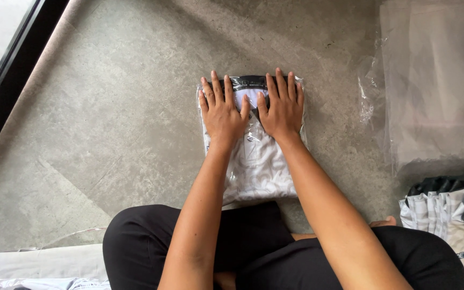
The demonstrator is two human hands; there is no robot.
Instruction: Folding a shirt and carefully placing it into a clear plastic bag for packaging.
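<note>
Two hands lie flat, fingers spread and gripping nothing, side by side on the far end of a bagged shirt [256,161]: the left hand [222,110] and the right hand [281,107] press its dark collar end, thumbs nearly touching. The shirt, white-patterned in clear plastic, rests on the concrete floor [108,118] just ahead of the person's crossed legs. Clear bags [430,80] lie to the right, folded shirts [447,215] below them.
</note>
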